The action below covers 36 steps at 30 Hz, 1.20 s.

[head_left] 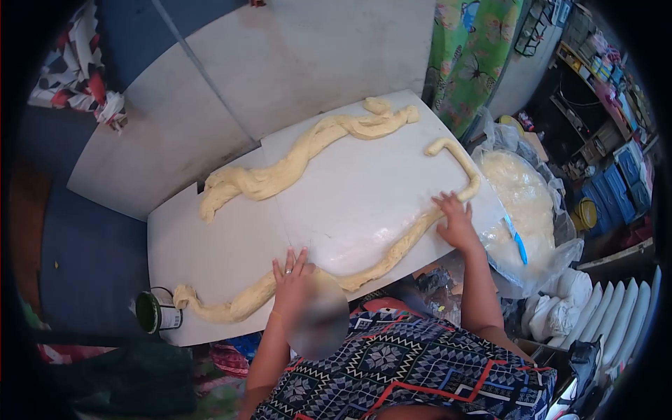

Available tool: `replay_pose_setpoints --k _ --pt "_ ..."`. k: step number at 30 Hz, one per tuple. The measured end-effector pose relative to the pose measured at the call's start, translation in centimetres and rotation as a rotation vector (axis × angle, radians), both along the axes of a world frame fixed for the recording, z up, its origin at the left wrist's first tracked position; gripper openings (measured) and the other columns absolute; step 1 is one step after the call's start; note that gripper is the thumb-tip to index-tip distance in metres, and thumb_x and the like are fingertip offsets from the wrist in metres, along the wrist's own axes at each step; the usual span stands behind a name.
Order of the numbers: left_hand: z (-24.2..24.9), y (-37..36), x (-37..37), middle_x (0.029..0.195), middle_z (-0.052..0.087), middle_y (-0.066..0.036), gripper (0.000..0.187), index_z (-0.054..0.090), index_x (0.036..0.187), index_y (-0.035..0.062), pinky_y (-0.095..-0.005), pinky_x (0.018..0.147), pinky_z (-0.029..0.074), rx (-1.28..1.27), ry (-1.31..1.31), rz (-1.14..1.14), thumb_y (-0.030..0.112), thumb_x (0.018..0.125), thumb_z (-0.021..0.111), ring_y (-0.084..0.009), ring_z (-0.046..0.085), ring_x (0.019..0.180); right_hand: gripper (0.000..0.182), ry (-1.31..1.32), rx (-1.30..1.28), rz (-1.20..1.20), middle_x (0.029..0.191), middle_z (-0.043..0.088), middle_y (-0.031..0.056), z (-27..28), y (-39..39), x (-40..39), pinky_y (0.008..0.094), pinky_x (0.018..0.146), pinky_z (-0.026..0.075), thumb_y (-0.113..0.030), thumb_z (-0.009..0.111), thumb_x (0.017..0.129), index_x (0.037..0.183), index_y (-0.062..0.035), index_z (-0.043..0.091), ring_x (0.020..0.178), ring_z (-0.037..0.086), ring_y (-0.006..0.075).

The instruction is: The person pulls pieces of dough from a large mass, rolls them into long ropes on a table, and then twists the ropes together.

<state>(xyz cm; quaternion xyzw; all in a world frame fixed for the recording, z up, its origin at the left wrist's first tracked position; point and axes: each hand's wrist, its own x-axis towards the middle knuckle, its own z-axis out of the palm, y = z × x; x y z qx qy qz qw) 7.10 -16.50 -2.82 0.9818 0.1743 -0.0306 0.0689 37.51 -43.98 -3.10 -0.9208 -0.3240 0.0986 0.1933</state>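
Observation:
A long rope of dough (402,246) curves along the near side of the white table (336,203), from the left end up to the right side, where it is thinner and hooked. My left hand (292,276) lies on this rope left of its middle, fingers apart and a ring on one of them. My right hand (455,220) rests with spread fingers on the rope's right part. A thicker, twisted length of dough (287,171) stretches along the far side of the table, with a small lump (377,106) at its upper right.
A dark green container (158,310) stands at the table's left corner. Right of the table, a plastic-covered pale mass (518,189) carries a blue-handled knife (516,241). A pale board (210,105) rises behind the table. Blue crates (612,196) and shelves are farther right.

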Motion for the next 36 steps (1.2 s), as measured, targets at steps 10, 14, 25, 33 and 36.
replay_pose_setpoints --k 10,14,25,33,36 --pt "4.3 2.2 0.3 0.096 0.061 -0.009 0.026 0.057 0.094 0.0049 -0.0354 0.08 0.048 -0.717 -0.261 0.125 0.011 0.073 0.071 -0.0184 0.06 0.089 0.034 0.301 -0.001 0.429 0.118 0.061 0.0068 1.5 -0.3 4.6 0.0544 0.114 0.016 -0.005 0.063 0.079 0.112 -0.0147 0.063 0.119 0.053 0.0262" --pt "8.3 5.3 -4.5 0.085 0.055 -0.004 0.028 0.054 0.091 0.0028 -0.0257 0.073 0.046 -0.918 -0.736 0.336 0.003 0.07 0.072 -0.0102 0.053 0.08 0.025 0.641 0.536 0.295 0.1 0.062 0.0039 1.9 -3.5 7.8 0.0272 0.084 0.046 -0.005 0.066 0.082 0.107 -0.0066 0.064 0.095 0.057 0.0146" --pt "7.0 -3.0 5.5 0.141 0.045 -0.02 0.086 0.049 0.136 0.0094 -0.0477 0.107 0.032 -0.167 -0.07 0.306 0.038 0.063 0.084 -0.0355 0.039 0.133 0.048 0.203 0.396 0.308 0.114 0.063 0.0146 2.3 -4.7 13.0 0.0376 0.095 0.045 -0.011 0.074 0.074 0.12 -0.007 0.062 0.109 0.059 0.0325" --pt "-2.5 -14.9 21.7 0.129 0.053 -0.019 0.045 0.059 0.116 0.0022 -0.0456 0.1 0.039 -0.238 -0.254 -0.025 0.03 0.082 0.07 -0.0368 0.049 0.121 0.042 -0.105 0.196 0.612 0.125 0.058 0.0107 -2.2 -3.4 10.6 0.0441 0.106 0.031 -0.02 0.07 0.08 0.121 -0.01 0.062 0.121 0.049 0.025" --pt "-2.1 -15.3 21.6 0.12 0.058 -0.016 0.032 0.059 0.104 0.0032 -0.0423 0.091 0.044 0.007 -0.335 -0.049 0.028 0.085 0.066 -0.0365 0.054 0.113 0.04 -0.002 0.021 0.686 0.12 0.06 0.0111 -1.0 -3.2 11.6 0.0428 0.099 0.037 -0.019 0.067 0.083 0.121 -0.0089 0.061 0.113 0.054 0.0266"
